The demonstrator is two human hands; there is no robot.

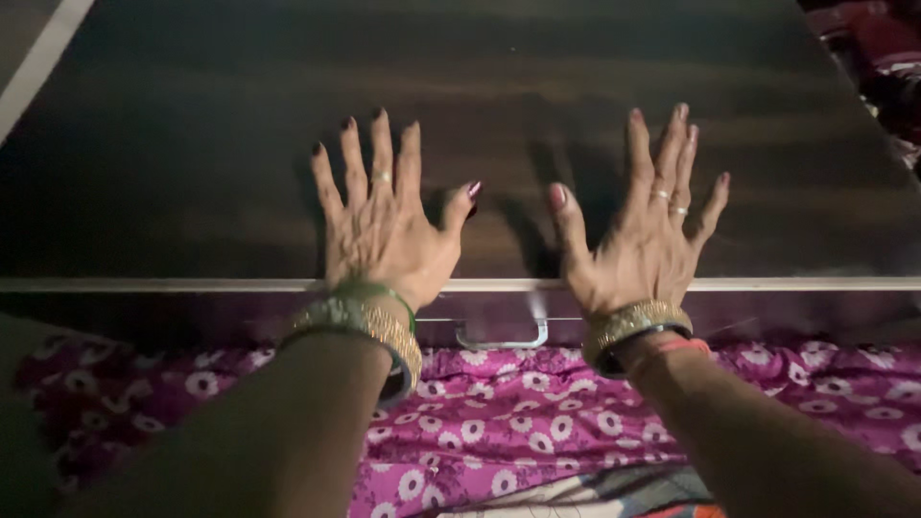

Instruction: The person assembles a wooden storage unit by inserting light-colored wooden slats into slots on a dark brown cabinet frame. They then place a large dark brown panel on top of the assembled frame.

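The dark wood-grain panel (pixel 480 105) lies flat under my left hand (pixel 384 225) and right hand (pixel 643 240), both spread open, gripping nothing, above its metal handle (pixel 502 340); even palm pressure seems advisable.

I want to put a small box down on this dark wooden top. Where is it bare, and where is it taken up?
The dark wooden panel is bare left of the left hand, beyond both sets of fingertips, and right of the right hand. Only a narrow strip lies between the thumbs. It is crowded near the pale front edge, where both palms press flat above the metal handle.
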